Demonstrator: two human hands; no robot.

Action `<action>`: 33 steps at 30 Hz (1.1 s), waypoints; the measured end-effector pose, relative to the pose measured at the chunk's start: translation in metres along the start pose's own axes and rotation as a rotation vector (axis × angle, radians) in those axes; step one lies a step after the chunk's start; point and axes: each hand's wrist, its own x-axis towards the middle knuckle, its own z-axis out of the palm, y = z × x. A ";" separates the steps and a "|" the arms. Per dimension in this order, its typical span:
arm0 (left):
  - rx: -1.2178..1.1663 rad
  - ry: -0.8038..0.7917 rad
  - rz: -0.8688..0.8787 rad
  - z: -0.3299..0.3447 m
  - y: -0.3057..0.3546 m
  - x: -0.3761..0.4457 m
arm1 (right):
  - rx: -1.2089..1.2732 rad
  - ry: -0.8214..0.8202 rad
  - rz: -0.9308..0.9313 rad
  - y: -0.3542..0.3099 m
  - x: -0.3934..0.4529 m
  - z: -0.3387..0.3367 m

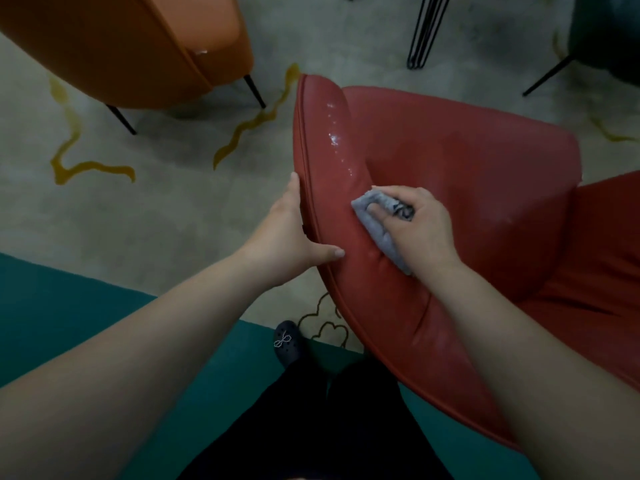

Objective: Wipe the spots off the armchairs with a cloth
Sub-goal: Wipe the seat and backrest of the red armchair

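Closest to me at the bottom are dark trousers [311,427] and one dark shoe [287,342] with a little bow on it, standing on a teal strip of carpet [69,306] that gives way to a pale grey part with yellow squiggles. Both forearms reach forward from there. My left hand [289,233] is on the outer edge of the red armchair [450,161], fingers [294,188] straight and laid flat along the outside of the back, thumb hooked over the piped seam onto the inner face, so it's bracing the chair rather than curling round anything. My right hand [412,223] has the grey cloth [375,226] bunched up under it, fingers curled and clamped on the cloth, pressing it against the top of the chair's padded rim just beside the left thumb. A bit of dark patterned stuff shows by the knuckles, can't tell if that's part of the cloth or something else. Further along that same rim, past the cloth, there's a wet shiny streak [334,136] running toward the chair's far tip. The seat sits to the right of the rim. Beyond the red chair, upper left, is an orange armchair [138,46] on thin black legs, well apart from it. Top middle there are black hairpin legs [424,32] of some furniture, and in the top right corner a dark teal chair [609,32] is partly cut off.
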 end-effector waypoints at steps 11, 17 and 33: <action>-0.020 -0.024 0.004 -0.007 -0.004 0.011 | -0.095 0.172 -0.022 0.001 0.034 0.030; -0.016 -0.022 0.013 -0.016 0.003 0.026 | 0.046 0.137 0.063 -0.011 0.052 0.027; 0.015 -0.007 -0.004 -0.034 0.013 0.064 | 0.160 0.149 -0.115 -0.032 0.095 0.055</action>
